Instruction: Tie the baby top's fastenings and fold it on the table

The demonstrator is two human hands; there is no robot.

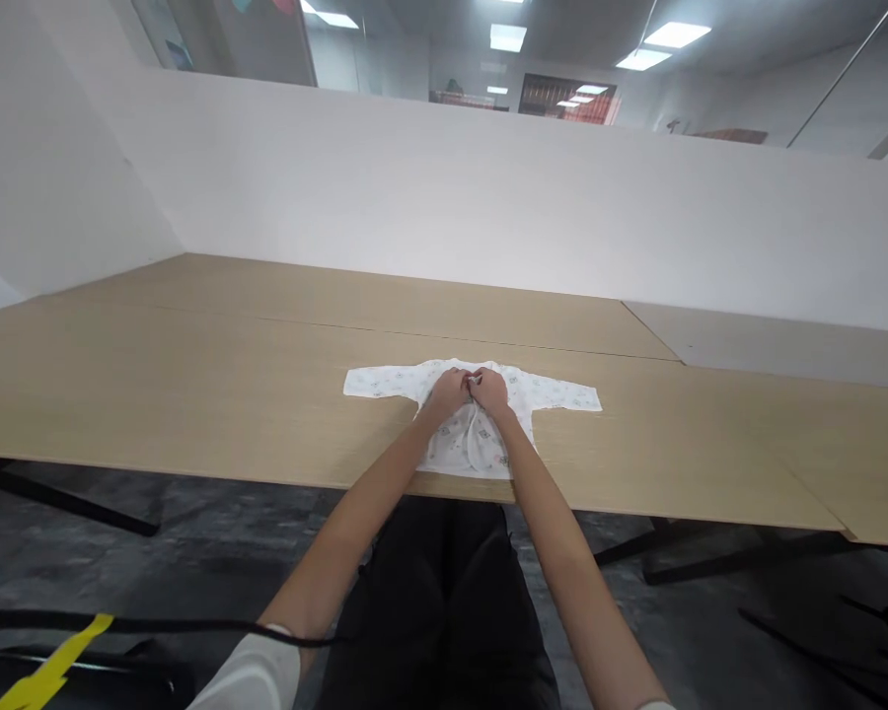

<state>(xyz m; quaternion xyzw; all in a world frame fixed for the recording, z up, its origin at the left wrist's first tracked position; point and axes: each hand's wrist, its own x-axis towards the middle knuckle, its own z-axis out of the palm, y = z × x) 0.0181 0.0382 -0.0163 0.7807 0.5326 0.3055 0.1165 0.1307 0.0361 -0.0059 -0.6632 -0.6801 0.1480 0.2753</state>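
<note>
A small white long-sleeved baby shirt with a fine print lies spread on the wooden table, its sleeves stretched out to both sides. Close together at the upper middle of its front, my left hand and my right hand are closed, pinching the fabric of the shirt between the fingers. The cloth is gathered up there, and folds run down from the fingers to the hem. Exactly what part is pinched is too small to make out.
The pale wooden table reaches far to both sides, with seams between its boards. Behind it rises a white wall with glass above. A grey panel adjoins at the back right. A black cable with yellow tape crosses at lower left.
</note>
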